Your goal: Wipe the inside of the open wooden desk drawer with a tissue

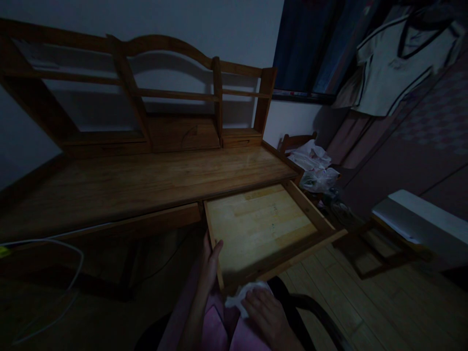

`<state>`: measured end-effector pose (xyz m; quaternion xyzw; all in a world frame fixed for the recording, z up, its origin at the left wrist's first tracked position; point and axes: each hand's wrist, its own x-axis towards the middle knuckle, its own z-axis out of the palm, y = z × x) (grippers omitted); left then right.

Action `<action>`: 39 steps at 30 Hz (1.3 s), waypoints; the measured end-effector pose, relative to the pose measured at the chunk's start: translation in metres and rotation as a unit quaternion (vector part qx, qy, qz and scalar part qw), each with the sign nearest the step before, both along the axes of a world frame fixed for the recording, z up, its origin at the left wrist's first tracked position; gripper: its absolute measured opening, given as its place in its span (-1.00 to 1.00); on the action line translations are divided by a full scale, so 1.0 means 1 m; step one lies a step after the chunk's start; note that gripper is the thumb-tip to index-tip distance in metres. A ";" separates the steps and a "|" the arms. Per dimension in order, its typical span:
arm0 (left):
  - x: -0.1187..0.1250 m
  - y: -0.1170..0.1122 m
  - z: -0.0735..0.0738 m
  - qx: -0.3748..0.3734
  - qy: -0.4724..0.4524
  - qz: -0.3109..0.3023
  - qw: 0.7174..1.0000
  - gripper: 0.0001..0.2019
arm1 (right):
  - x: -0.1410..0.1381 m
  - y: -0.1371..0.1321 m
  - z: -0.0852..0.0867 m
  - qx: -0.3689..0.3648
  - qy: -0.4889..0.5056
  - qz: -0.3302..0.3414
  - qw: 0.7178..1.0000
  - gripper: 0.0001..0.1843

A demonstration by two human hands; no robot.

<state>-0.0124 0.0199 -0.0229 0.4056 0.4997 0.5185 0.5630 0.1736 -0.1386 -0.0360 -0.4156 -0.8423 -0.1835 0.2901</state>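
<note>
A pale wooden drawer [261,222] stands pulled out from under the wooden desk [146,180], and nothing lies inside it. My left hand [209,265] grips the drawer's left side wall, thumb on the inner face and fingers wrapped outside. My right hand [265,312] rests on my lap just below the drawer's front edge, closed over a crumpled white cloth or tissue [243,295]. Pink clothing covers my lap. The room is dim.
A shelf hutch [146,92] sits on the desk's back. White cables [69,253] hang at the left. A chair with white plastic bags [312,165] stands right of the desk. A small wooden stool [369,246], a white box [420,219] and hanging clothes [398,63] are further right.
</note>
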 end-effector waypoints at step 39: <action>0.002 -0.002 0.001 0.014 0.011 0.002 1.000 -0.31 | 0.005 -0.014 -0.017 -0.053 0.005 -0.031 0.998 -0.44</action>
